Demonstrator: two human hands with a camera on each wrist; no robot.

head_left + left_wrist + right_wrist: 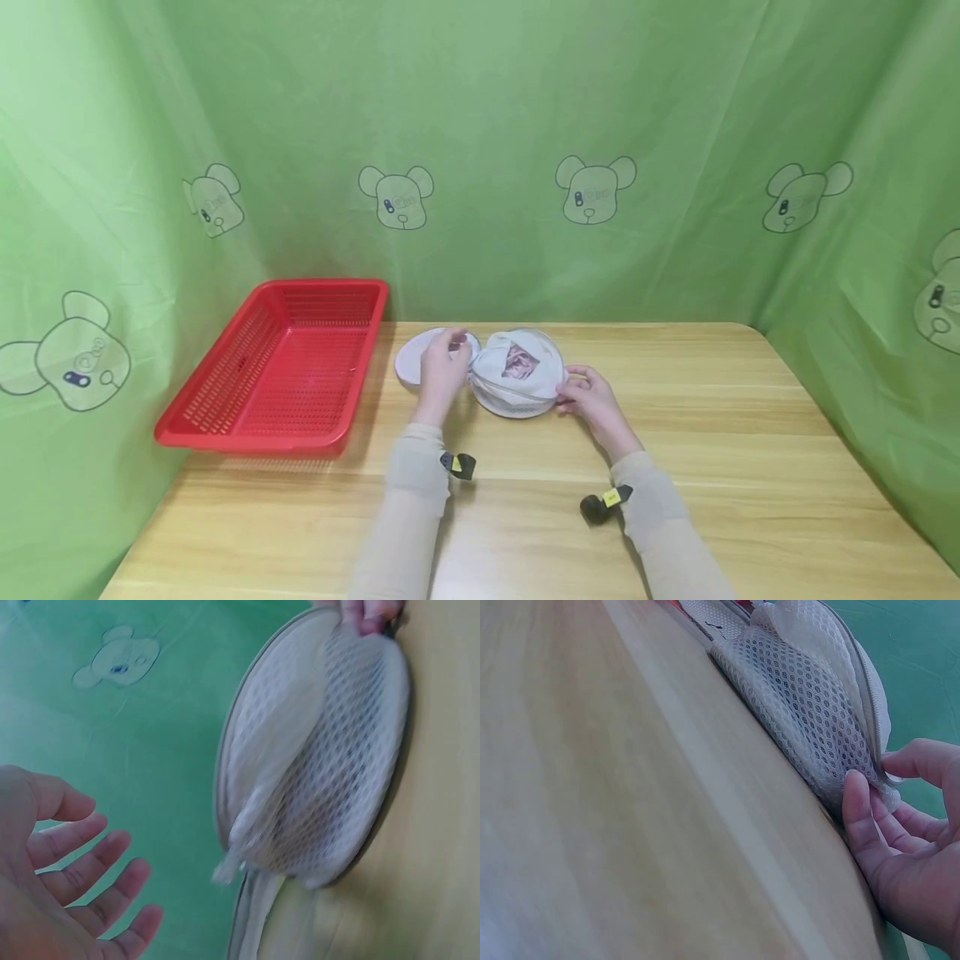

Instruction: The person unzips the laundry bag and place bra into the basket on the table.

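Observation:
A round white mesh laundry bag (517, 406) with a zipped rim lies on the table, its round lid (412, 360) folded out to the left. Through a gap in the pale fabric on top, pinkish cloth (520, 363) shows inside. My right hand (598, 410) pinches the bag's right edge at the zip between thumb and fingers, as the right wrist view also shows. Above the lid hovers my left hand (442, 375), hiding part of it. In the left wrist view its fingers (82, 877) are spread, loosely bent and hold nothing, apart from the bag.
A red plastic basket (360, 367) with slotted walls stands at the left of the wooden table (712, 467), close to the bag's lid. Green curtains (487, 100) with bear outlines enclose the back and sides.

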